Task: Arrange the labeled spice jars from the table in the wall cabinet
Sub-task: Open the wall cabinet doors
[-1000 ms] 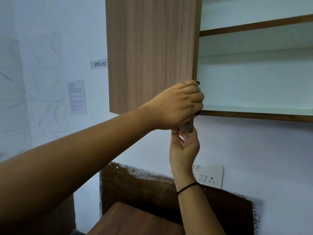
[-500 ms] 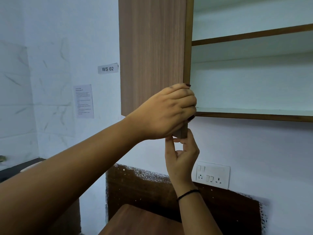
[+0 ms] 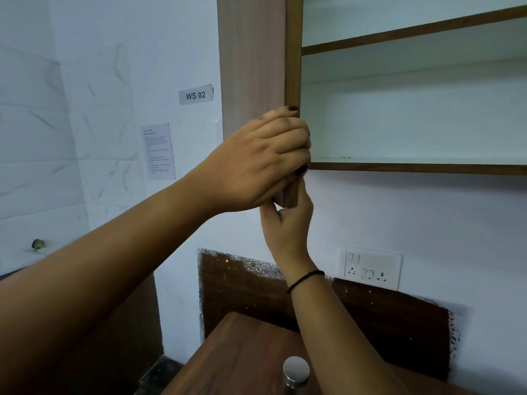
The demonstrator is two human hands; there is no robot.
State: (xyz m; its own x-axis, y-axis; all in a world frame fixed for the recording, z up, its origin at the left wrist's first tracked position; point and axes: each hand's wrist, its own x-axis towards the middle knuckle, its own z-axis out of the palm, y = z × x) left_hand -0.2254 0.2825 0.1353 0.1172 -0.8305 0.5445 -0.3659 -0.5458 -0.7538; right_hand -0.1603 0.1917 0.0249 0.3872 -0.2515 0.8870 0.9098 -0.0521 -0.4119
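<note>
One spice jar (image 3: 296,372) shows only its metal lid, on the table (image 3: 242,354) well below both hands. Above it, our left hand (image 3: 262,161) curls over the edge of the cabinet door (image 3: 251,67) at its lower corner. Our right hand (image 3: 288,223) pinches that corner from beneath, which we judge is to swing the door clear of the shelves (image 3: 413,166) right of the hands. Compared with half a second ago, the door stands more edge-on, and the lid has come into view.
</note>
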